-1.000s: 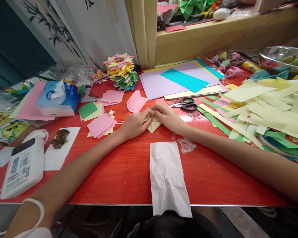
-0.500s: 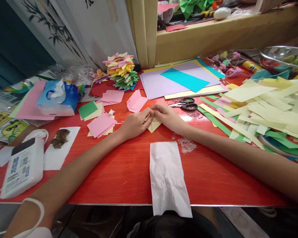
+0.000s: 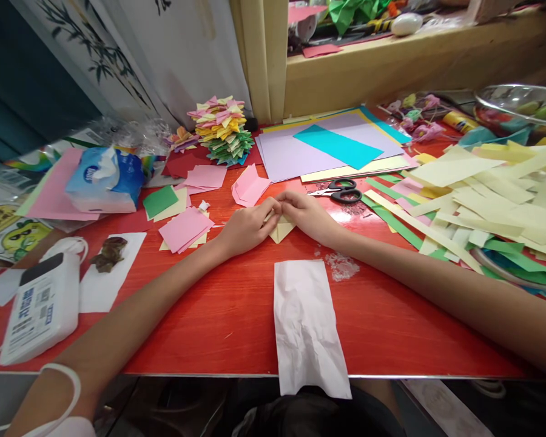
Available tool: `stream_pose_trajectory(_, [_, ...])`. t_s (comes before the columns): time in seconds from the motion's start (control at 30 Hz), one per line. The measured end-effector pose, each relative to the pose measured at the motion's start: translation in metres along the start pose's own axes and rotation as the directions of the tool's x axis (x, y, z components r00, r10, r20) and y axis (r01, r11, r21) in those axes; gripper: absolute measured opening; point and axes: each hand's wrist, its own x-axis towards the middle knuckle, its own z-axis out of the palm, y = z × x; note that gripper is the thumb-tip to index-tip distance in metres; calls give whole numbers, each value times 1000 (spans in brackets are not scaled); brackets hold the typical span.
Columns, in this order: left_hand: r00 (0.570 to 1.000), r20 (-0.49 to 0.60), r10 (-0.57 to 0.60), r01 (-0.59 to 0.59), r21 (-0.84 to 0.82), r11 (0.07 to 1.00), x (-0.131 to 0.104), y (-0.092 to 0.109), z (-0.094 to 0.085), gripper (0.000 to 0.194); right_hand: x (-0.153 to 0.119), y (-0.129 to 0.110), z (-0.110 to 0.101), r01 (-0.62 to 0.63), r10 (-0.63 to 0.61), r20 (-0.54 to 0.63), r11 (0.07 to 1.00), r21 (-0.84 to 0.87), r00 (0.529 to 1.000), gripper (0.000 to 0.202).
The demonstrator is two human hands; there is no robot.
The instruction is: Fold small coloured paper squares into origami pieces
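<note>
Left hand (image 3: 249, 229): in from the lower left on a long diagonal forearm, palm down, fingers bent and closed on folded cream paper (image 3: 282, 232). Right hand (image 3: 310, 218): in from the lower right at a mirrored slant, fingers curled, tips against those of the left hand, closed on the same piece. Folded cream paper: between and under the fingers, pointed creased corner exposed toward the near side, upper part hidden.

Near side: bare red worktop (image 3: 191, 328), open to either side of a crumpled white sheet (image 3: 307, 328), this last overhanging the front edge. Far side, tighter: folded pink paper (image 3: 250, 186) near the left knuckles; black-handled scissors (image 3: 343, 190) just past the right hand. Left flank: pink squares (image 3: 186, 229), near the left wrist. Right flank: heaped paper strips (image 3: 486, 200), beyond the right forearm.
</note>
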Motion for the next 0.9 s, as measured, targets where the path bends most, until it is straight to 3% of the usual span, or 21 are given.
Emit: stream_pose_trajectory(0.9, [1000, 1, 0, 0, -9, 1000, -1, -1, 0, 15, 1, 1, 0, -4, 4, 2, 1000, 2, 1000, 19])
